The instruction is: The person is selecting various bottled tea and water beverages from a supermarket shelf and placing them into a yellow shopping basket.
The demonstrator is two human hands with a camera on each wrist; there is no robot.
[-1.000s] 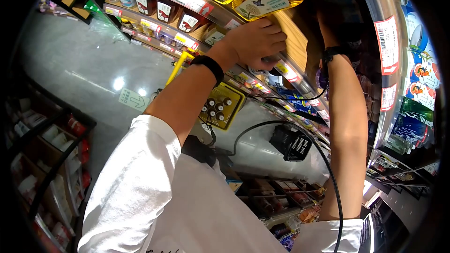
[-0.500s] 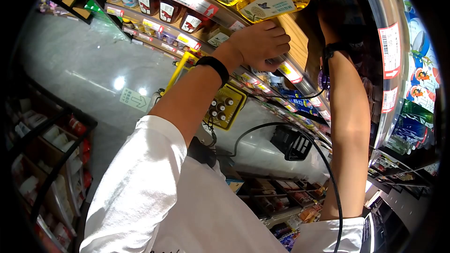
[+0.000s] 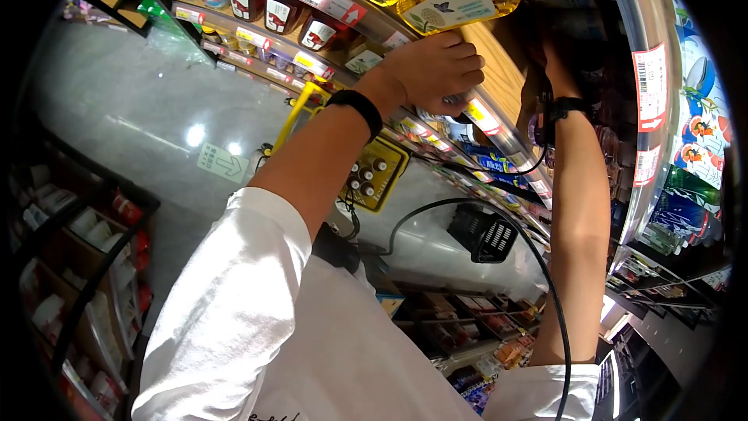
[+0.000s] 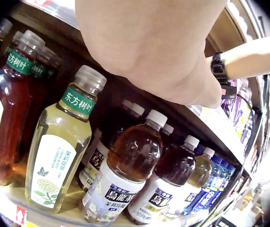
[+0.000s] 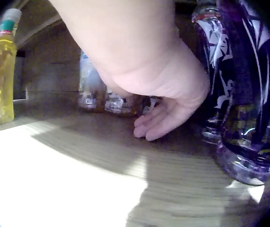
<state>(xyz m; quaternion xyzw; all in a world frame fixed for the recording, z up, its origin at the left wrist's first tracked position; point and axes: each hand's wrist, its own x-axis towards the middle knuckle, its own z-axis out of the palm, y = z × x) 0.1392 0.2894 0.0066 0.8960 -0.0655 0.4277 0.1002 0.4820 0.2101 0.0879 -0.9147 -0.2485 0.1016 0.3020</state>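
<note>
My left hand point(image 3: 438, 74) curls over the shelf's front edge point(image 3: 499, 129), just beside the leaning bottles of yellow tea point(image 3: 448, 6). In the left wrist view that hand point(image 4: 158, 56) is above a row of dark oolong tea bottles point(image 4: 135, 156), its fingers hidden. Deep in the shaded shelf, my right hand is mostly dark in the head view. The right wrist view shows this hand point(image 5: 172, 90) with extended fingers point(image 5: 149, 127) pointing down over the wooden shelf board point(image 5: 102, 137). Labelled bottles point(image 5: 90, 87) stand behind it, and purple bottles point(image 5: 248, 94) stand close beside it.
A yellow basket point(image 3: 396, 175) with several white-capped bottles is below my left forearm. A black cable point(image 3: 538, 265) runs past my right arm. More drinks line the shelf point(image 3: 647, 101) on the right. Another rack point(image 3: 86, 281) stands at the left.
My right wrist has shifted slightly down and to the right in the head view. My left hand stays at the shelf edge while the view drifts a little.
</note>
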